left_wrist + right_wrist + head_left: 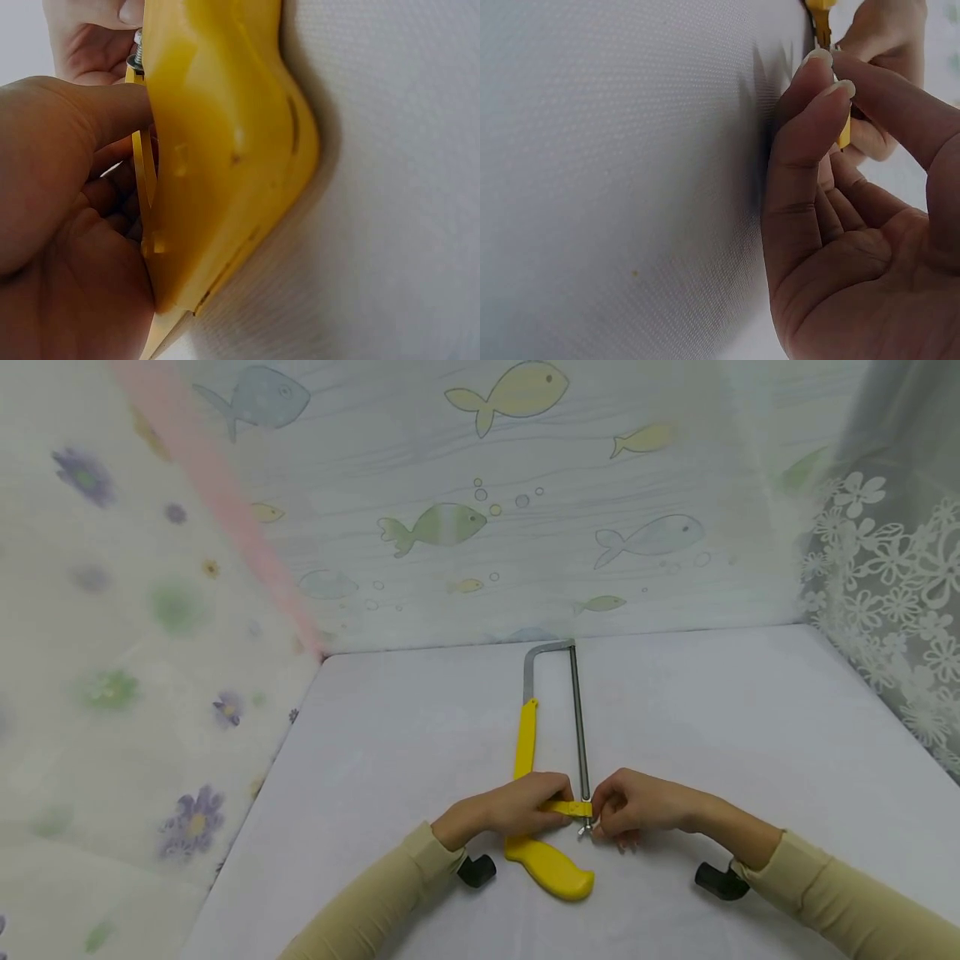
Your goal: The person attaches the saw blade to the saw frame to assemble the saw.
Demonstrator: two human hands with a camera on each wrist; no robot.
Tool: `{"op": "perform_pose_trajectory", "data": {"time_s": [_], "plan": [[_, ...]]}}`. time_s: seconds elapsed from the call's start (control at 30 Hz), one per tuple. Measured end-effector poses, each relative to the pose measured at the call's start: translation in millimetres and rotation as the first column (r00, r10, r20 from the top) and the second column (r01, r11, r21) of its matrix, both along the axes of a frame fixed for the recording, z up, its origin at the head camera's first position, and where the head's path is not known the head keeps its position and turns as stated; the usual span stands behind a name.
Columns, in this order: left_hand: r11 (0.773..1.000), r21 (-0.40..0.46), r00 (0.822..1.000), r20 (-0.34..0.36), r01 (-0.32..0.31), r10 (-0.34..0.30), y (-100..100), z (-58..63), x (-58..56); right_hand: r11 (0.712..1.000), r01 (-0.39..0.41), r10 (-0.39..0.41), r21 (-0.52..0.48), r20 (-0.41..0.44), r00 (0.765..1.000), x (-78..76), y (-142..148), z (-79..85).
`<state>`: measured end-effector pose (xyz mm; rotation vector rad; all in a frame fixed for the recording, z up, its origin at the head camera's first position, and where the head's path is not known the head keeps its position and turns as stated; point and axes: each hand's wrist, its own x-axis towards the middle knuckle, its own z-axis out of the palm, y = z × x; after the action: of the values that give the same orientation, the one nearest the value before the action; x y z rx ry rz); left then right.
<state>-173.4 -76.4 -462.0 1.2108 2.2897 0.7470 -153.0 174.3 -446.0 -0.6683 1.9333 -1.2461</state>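
A hacksaw with a yellow handle point(555, 870) and a grey metal frame point(529, 672) lies on the white table. Its long dark blade point(579, 727) runs along the right side. The left hand point(525, 802) grips the yellow crosspiece point(573, 808) at the blade's near end, thumb and fingers on either side of it. At that end the wing nut point(583, 832) sits on a threaded screw point(139, 49). With bent fingers, the right hand point(637, 802) pinches at the wing nut; in the right wrist view its fingertips point(841, 91) come together and the nut is hidden.
White cloth covers the table point(390, 718). A fish-patterned curtain point(540, 552) hangs behind it, a flowered one point(135, 693) at left and lace point(892, 577) at right. Black wrist cameras sit under both sleeves.
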Motion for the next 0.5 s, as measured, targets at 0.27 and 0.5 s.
{"op": "perform_pose_trajectory", "data": {"time_s": [0.27, 0.5], "plan": [[1.000, 0.004, 1.000, 0.007, -0.003, 0.003, -0.5, -0.2, 0.2, 0.999, -0.034, 0.033, -0.011, -0.013, 0.999, 1.1, -1.3, 1.7], [1.000, 0.004, 1.000, 0.003, -0.006, 0.006, -0.4, -0.1, 1.3, 0.998, -0.061, 0.062, -0.016, 0.046, 0.997, 3.0, -2.6, -0.1]]}}
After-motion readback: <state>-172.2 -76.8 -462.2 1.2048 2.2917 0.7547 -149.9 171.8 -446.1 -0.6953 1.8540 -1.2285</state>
